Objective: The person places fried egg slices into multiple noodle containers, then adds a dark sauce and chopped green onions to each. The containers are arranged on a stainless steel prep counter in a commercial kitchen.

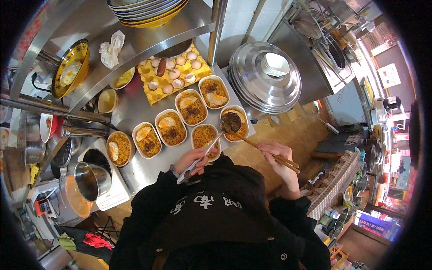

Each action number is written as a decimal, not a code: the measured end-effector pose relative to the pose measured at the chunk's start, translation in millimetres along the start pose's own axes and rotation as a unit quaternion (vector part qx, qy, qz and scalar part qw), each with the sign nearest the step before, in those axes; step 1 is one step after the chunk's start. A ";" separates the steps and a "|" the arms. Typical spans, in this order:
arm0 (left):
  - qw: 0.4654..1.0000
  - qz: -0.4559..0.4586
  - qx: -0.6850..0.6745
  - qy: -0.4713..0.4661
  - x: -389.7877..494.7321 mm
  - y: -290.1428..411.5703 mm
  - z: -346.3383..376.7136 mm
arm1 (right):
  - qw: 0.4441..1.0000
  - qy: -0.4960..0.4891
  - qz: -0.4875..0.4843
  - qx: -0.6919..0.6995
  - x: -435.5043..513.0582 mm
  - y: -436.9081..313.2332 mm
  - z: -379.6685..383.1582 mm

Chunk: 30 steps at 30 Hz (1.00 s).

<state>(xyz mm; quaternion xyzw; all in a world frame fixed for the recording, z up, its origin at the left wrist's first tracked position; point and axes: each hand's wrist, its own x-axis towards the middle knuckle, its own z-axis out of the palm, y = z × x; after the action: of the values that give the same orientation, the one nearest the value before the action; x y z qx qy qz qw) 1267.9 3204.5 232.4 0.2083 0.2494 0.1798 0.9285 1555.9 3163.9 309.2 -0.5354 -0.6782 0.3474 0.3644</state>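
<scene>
My left hand [192, 162] grips the metal handle of a ladle [212, 145]. The ladle's bowl holds dark minced topping [231, 122] and hangs over a white container of noodles with egg [243, 125]. Wooden chopsticks [249, 141] are in my right hand [278, 162], their tips at the ladle's bowl. Just beyond my left hand is a container of noodles [203, 135], partly hidden by hand and ladle. Several more containers, such as one with egg and dark topping [171, 127], stand in an arc behind it. A round tub of noodles with egg [120, 149] stands at the left.
Eggs and broken shells sit in a yellow tray [148, 92], under a steel shelf [141, 50] bearing stacked plates. A steel pot [92, 182] rests by a white induction cooker [114, 194]. Right of the counter stands a large lidded steel vessel [249, 74] with white containers on top.
</scene>
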 end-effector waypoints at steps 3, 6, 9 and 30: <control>1.000 0.006 -0.010 -0.013 -0.6 -8.1 -7.0 | 1.000 -0.001 0.000 -0.015 -1.3 -4.5 3.3; 1.000 0.002 -0.014 -0.018 -1.0 -13.1 -10.0 | 1.000 0.001 -0.006 -0.028 -1.6 -6.7 7.0; 0.999 -0.007 -0.033 -0.017 -2.8 -17.8 -11.5 | 0.999 0.010 0.003 -0.042 -1.8 -6.3 9.1; 0.998 -0.027 -0.052 0.001 -7.9 -39.8 -17.6 | 0.998 -0.001 0.038 -0.041 -10.9 7.7 15.2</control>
<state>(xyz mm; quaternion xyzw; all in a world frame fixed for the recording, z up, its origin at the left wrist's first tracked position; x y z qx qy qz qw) 1261.2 3172.5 202.7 0.1523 0.2459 0.1675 0.9425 1548.2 3153.4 293.8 -0.5749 -0.6712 0.3333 0.3286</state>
